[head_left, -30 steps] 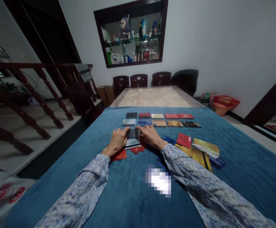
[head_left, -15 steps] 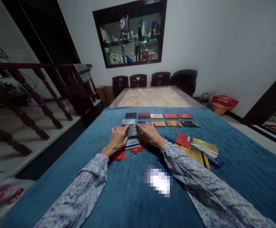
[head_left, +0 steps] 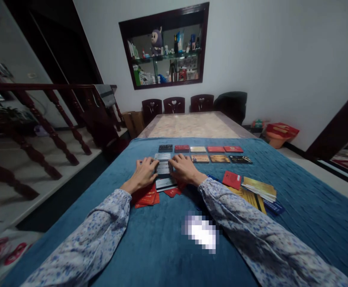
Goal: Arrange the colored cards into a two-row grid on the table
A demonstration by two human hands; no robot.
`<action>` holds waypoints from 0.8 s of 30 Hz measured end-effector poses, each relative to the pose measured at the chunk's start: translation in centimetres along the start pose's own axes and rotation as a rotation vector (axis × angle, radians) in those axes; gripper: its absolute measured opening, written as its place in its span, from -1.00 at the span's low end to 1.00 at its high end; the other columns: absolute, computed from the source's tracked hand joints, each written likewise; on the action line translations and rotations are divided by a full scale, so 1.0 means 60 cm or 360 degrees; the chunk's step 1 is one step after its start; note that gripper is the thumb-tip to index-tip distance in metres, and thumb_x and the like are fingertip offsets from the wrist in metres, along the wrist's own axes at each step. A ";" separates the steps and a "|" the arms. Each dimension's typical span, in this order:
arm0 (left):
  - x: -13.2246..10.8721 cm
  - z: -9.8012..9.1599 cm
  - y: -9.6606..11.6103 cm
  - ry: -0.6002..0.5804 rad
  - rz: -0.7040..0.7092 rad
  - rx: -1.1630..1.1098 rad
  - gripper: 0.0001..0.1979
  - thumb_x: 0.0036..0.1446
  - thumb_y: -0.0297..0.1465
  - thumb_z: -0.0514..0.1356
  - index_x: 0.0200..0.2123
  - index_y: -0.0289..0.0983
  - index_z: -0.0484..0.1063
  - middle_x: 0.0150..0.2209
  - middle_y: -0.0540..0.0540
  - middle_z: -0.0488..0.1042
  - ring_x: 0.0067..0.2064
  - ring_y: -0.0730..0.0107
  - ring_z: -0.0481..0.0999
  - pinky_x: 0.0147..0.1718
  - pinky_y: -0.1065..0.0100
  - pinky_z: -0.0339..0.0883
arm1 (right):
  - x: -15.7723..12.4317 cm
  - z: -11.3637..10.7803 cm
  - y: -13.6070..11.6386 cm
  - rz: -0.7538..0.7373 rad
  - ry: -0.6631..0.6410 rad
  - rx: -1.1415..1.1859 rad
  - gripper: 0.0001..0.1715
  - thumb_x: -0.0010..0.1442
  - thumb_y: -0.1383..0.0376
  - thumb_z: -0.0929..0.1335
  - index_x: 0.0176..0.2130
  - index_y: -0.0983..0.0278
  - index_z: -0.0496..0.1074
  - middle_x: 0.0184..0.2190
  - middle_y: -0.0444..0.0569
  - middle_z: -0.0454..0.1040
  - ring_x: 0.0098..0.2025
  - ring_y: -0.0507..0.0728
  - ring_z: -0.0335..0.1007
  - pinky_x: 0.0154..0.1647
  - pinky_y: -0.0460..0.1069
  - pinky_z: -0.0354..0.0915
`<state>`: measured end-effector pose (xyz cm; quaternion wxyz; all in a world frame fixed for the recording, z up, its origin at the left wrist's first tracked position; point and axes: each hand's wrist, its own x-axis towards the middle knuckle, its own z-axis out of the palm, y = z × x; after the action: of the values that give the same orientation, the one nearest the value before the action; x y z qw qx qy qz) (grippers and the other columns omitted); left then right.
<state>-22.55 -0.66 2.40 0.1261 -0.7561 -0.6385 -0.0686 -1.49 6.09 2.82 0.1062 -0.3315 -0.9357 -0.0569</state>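
My left hand (head_left: 143,172) and my right hand (head_left: 186,169) are on either side of a silver-grey card (head_left: 164,169), fingers bent around its edges. It may be a stack; its thickness is hard to see. Just beyond it lies a light silver card stack (head_left: 162,156). A whitish card with a dark stripe (head_left: 166,184) is on the near side, overlapping red cards (head_left: 173,193). More red cards (head_left: 148,197) fan out by my left wrist. My right hand hides whatever lies beneath it.
Rows of card stacks include a black stack (head_left: 241,159) and a cream stack (head_left: 198,149). Gold cards (head_left: 259,188), a red card (head_left: 231,179) and blue cards (head_left: 274,207) lie loosely at the right. A blue cloth (head_left: 108,247) covers the table; a pixelated patch obscures part of it.
Both hands have shifted slightly left with the silver-grey card. My right hand now covers the blue stack seen before, and more of the red cards shows by my left wrist.
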 end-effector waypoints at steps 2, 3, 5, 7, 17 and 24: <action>0.006 -0.003 -0.005 -0.0021 0.0019 0.0007 -0.51 0.16 -0.41 0.26 0.17 -0.22 0.34 0.15 -0.30 0.40 0.13 -0.05 0.35 0.09 -0.07 0.15 | 0.009 -0.004 0.000 -0.0022 -0.0024 -0.0015 -0.50 0.27 0.18 0.35 0.16 0.28 0.38 0.17 0.22 0.39 0.16 0.35 0.20 0.00 0.15 0.23; 0.009 -0.006 -0.007 -0.0040 0.0024 0.0008 -0.52 0.16 -0.41 0.26 0.17 -0.22 0.35 0.15 -0.29 0.41 0.14 -0.05 0.35 0.10 -0.08 0.15 | 0.014 -0.006 0.000 -0.0027 -0.0034 -0.0025 -0.51 0.27 0.19 0.34 0.15 0.30 0.39 0.16 0.23 0.39 0.16 0.35 0.20 -0.01 0.16 0.25; 0.016 -0.010 -0.009 -0.0063 0.0019 0.0007 -0.55 0.16 -0.43 0.25 0.14 -0.23 0.36 0.13 -0.28 0.42 0.14 -0.07 0.35 0.10 -0.11 0.15 | 0.025 -0.009 0.002 -0.0028 -0.0049 -0.0045 -0.53 0.27 0.19 0.33 0.12 0.32 0.40 0.15 0.25 0.39 0.16 0.37 0.21 -0.01 0.18 0.26; 0.025 -0.014 -0.011 -0.0057 0.0008 -0.0003 -0.57 0.16 -0.44 0.24 0.11 -0.22 0.37 0.12 -0.28 0.43 0.13 -0.08 0.35 0.09 -0.12 0.16 | 0.036 -0.012 0.007 -0.0025 -0.0065 -0.0059 -0.57 0.28 0.19 0.32 0.09 0.31 0.41 0.13 0.26 0.39 0.16 0.37 0.21 0.00 0.20 0.27; 0.090 -0.018 -0.031 -0.0189 -0.0024 0.0118 -0.64 0.12 -0.46 0.19 0.02 -0.24 0.42 0.06 -0.30 0.44 0.09 -0.10 0.34 0.04 -0.17 0.20 | 0.089 -0.012 0.042 0.0010 -0.0160 0.0014 -0.63 0.26 0.15 0.37 0.02 0.23 0.48 0.13 0.20 0.41 0.20 0.36 0.22 0.08 0.28 0.29; 0.126 -0.004 -0.051 -0.0201 -0.0032 -0.0018 -0.65 0.05 -0.49 0.18 -0.06 -0.22 0.48 0.02 -0.28 0.48 0.08 -0.11 0.36 0.05 -0.20 0.23 | 0.125 -0.011 0.057 0.0056 -0.0270 0.0005 -0.58 0.24 0.12 0.39 0.05 0.22 0.51 0.13 0.20 0.45 0.18 0.38 0.29 0.10 0.32 0.29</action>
<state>-24.19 6.87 4.93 0.0805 -0.7533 -0.6522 -0.0258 -4.91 13.16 5.34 0.0280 -0.3515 -0.9354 -0.0251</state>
